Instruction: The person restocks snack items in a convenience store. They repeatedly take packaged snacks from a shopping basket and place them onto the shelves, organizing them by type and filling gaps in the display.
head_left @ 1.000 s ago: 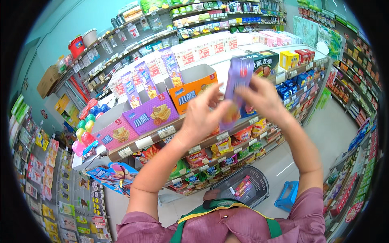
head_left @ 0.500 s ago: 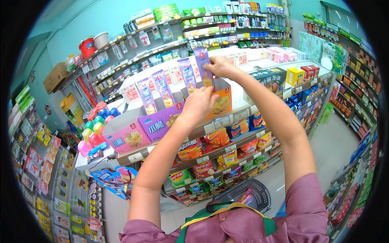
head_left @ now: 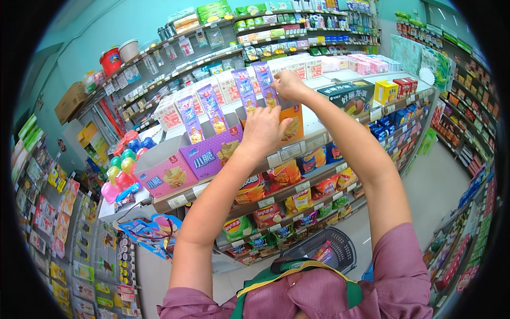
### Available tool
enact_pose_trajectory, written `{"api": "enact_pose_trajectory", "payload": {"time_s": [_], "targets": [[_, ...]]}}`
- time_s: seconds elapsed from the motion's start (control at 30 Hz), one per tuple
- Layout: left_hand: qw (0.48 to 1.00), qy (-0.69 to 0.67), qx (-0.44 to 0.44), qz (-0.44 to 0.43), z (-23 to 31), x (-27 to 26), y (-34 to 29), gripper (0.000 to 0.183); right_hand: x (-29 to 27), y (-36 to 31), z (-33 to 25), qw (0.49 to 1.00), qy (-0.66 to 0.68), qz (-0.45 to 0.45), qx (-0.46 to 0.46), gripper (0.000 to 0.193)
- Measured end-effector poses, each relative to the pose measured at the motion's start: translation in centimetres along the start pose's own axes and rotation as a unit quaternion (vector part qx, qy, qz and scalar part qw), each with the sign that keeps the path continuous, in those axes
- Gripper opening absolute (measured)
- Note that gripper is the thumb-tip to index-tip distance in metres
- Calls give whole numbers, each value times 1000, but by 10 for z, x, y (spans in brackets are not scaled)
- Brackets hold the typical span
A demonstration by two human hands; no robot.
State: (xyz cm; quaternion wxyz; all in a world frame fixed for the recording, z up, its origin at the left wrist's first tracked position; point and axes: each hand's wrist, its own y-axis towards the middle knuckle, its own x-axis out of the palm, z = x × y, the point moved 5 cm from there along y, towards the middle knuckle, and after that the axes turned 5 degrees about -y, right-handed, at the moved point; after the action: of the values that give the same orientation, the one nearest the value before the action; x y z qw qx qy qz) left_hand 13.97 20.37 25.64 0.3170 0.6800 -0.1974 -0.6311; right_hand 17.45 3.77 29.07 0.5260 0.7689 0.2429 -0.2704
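Four-sided display boxes stand in a row on the shelf top: a pink box (head_left: 167,178), a purple box (head_left: 210,158) and an orange box (head_left: 294,123). Slim purple snack packets stand upright in them, such as one packet (head_left: 212,109) in the purple box. My right hand (head_left: 289,85) has its fingers closed at the right edge of the rightmost snack packet (head_left: 264,80), above the orange box. Below it, my left hand (head_left: 261,130) bends its fingers over the orange box's front rim, thumb outside; its fingertips are partly hidden beside the packets' lower ends.
White printed cartons (head_left: 229,87) line up behind the packets. Right of my hands are a dark green carton (head_left: 348,98) and a yellow box (head_left: 386,91). Bagged chips (head_left: 268,212) fill the shelves below. A grey basket (head_left: 340,247) sits low before me.
The rightmost packet now stands closer to its neighbour. My right fingers have shifted from its front to its right edge. My left hand has risen slightly at the box rim.
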Motion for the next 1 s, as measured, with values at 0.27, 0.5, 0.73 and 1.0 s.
{"api": "enact_pose_trajectory", "payload": {"time_s": [0.27,0.5,0.73,1.0], "targets": [[980,-104,113,126,47,-10,-35,38,-74,-100,-16,988,107,96,-55,30],[963,-255,84,-14,82,75,-100,34,-56,-252,28,991,128,27,17,28],[903,-347,44,-249,127,198,-178,35,-1,-406,93,957,141,-74,244,29],[795,-380,-40,-470,154,324,-280,36,85,-577,143,831,194,-134,504,31]]}}
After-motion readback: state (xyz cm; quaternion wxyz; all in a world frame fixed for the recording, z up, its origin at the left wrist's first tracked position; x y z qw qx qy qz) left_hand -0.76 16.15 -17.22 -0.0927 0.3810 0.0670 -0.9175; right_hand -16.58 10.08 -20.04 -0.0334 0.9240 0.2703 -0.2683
